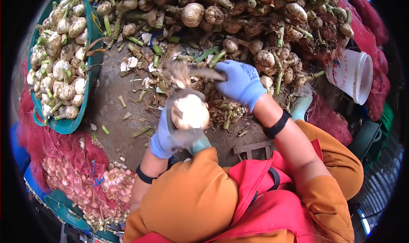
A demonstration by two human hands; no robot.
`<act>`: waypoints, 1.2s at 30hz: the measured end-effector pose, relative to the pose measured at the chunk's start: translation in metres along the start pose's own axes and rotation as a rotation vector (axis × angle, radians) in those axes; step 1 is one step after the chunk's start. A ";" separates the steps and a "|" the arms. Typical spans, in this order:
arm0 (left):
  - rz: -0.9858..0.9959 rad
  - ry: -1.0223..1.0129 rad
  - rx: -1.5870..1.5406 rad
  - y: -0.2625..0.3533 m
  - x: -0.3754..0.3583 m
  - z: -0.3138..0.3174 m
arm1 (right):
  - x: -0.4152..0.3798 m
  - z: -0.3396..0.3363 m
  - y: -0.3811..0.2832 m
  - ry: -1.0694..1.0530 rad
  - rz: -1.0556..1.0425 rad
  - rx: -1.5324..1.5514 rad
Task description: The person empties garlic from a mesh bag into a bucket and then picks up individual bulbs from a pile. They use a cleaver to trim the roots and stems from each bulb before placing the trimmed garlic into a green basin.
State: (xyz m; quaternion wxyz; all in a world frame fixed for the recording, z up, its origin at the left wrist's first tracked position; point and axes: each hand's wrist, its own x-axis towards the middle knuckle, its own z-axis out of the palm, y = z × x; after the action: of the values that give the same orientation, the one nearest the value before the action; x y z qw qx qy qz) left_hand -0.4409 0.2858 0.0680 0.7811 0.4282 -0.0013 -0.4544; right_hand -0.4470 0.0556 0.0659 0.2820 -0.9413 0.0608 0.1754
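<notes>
A large pale garlic bulb is gripped in my gloved left hand, its fingers wrapped round the side and underside. Dry roots stick out from the bulb's far end, blurred by motion. In a blue-grey glove, my right hand is closed round a knife; the blade points left and meets the roots, though smearing hides the exact contact. Beneath both hands, trimmings of stalk and skin litter the ground.
Untrimmed garlic is heaped along the far side. A green tub of trimmed bulbs stands at left, above a red net sack of garlic. At right lies a tipped white bucket. A metal-framed stool sits by my legs.
</notes>
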 end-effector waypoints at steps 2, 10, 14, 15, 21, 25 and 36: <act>0.324 -0.223 0.726 0.041 0.001 0.031 | 0.016 -0.002 0.039 -0.095 0.315 0.489; -0.100 0.383 -0.118 -0.004 0.025 -0.001 | -0.007 -0.018 -0.026 0.111 -0.222 0.439; 0.224 0.468 0.379 0.036 0.020 -0.011 | 0.016 -0.020 0.019 -0.293 0.268 0.061; 0.252 0.357 0.013 0.053 0.013 -0.030 | 0.007 -0.016 0.029 -0.149 0.199 0.090; 0.413 0.152 -0.399 0.082 0.018 -0.040 | 0.021 0.014 0.021 0.016 0.066 0.172; 0.153 0.213 -0.017 -0.027 0.040 -0.041 | -0.010 0.012 -0.018 0.076 -0.264 0.555; 0.150 0.340 0.534 -0.025 0.034 -0.022 | -0.019 -0.012 -0.029 0.037 -0.283 0.233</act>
State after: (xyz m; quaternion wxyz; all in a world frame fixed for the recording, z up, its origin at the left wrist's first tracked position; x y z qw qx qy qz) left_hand -0.4301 0.2709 0.0249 0.6614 0.6866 -0.0215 -0.3011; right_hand -0.4548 0.0732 0.0968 0.4098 -0.9045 -0.0471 0.1082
